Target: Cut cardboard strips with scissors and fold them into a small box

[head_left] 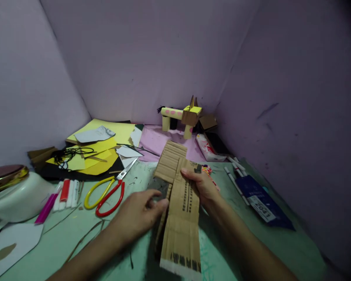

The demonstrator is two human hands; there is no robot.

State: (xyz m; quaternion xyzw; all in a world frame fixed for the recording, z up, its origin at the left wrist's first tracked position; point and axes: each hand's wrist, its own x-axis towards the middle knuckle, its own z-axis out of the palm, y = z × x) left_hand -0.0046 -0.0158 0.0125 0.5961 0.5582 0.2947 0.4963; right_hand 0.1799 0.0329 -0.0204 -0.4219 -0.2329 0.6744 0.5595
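Right hand (203, 185) gripping the cardboard (183, 218), thumb flat on the printed face, fingers hidden behind; the hand sits at the cardboard's upper right edge, so most of the strip extends below it toward the bottom centre of the frame. Left hand (140, 210) is at the cardboard's left edge, centre of frame, fingers curled and thumb tip right by the edge; cannot tell whether it pinches it. Cardboard is a long strip with dark print and a whitish lower end, plus a ribbed squarish part at its upper left; cannot tell if that is one piece. It is tilted above the green table (295, 249). Scissors (120, 178) with one yellow and one red handle lie left of the left hand, blades apart, pointing up and right. Markers (64, 191) farther left, white pot (29, 199) at the left edge. Yellow paper (105, 146) and black string (71, 154) left of centre, toward the back. Paper giraffe (172, 113) stands beyond the cardboard; blue packet (265, 203) right of the right hand.
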